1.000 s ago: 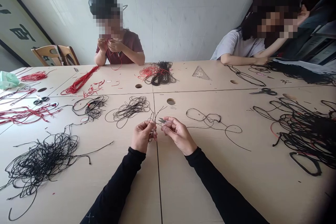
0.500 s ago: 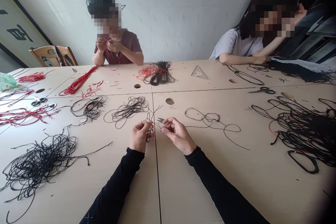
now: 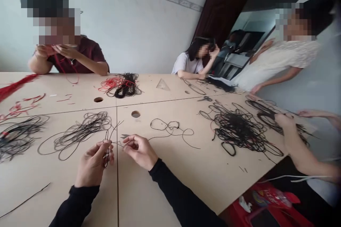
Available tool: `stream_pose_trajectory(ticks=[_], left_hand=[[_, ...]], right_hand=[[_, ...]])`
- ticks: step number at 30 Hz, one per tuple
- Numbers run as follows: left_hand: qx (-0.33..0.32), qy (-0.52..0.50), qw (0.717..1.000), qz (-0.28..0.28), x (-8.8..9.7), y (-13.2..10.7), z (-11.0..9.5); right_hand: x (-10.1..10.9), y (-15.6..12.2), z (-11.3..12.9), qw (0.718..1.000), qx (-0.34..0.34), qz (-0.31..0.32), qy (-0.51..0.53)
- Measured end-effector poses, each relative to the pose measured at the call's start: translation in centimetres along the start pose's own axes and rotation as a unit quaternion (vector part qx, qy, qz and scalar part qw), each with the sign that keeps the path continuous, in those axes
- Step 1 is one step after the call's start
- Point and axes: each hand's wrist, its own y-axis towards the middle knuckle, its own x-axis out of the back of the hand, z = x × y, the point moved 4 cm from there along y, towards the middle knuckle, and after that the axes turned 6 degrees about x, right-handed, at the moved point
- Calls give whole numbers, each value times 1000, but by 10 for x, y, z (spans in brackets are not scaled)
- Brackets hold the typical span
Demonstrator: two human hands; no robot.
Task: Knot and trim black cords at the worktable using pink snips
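My left hand (image 3: 92, 163) pinches a short loop of thin black cord (image 3: 107, 153) that hangs beside the fingers, its ends rising above them. My right hand (image 3: 140, 151) is a small gap to the right, with the fingertips holding small metal thread snips (image 3: 124, 136), mostly hidden apart from the blades. A fine strand seems to run between the hands. Loose black cord lies on the light wooden table (image 3: 149, 184) ahead: a bundle (image 3: 85, 129) to the left and a thin loop (image 3: 170, 127) to the right.
A large black cord tangle (image 3: 239, 129) lies to the right, where a standing co-worker's hand (image 3: 285, 122) reaches in. A black-and-red bundle (image 3: 124, 85), scissors (image 3: 205, 98) and a triangular ruler (image 3: 163, 85) lie farther off. A red plastic object (image 3: 266, 202) sits below the table corner.
The whole view has swung right and tilted, bringing a standing co-worker and a red object into sight. My hands stay close together, still holding the cord and snips.
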Motion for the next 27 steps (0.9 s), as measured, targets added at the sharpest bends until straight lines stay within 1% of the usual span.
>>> stream_pose_trajectory(ticks=[3, 6, 11, 16, 18, 22, 27], left_hand=[[8, 29, 999, 22, -2, 0, 2], [0, 86, 995, 52, -2, 1, 6], [-10, 139, 987, 78, -1, 4, 13], [-6, 145, 986, 85, -6, 1, 11], [-4, 149, 985, 89, -6, 1, 11], [-4, 155, 984, 90, -3, 5, 14], [-6, 127, 988, 86, -6, 2, 14]], right_hand=[[0, -1, 1, 999, 31, -13, 13], [-2, 0, 2, 997, 44, -13, 62], [-2, 3, 3, 984, 26, -46, 172], [1, 5, -1, 977, 16, -86, 193], [2, 5, -3, 976, 7, -89, 196], [2, 4, -3, 985, 7, -75, 154], [1, 1, 1, 997, 54, -50, 12]])
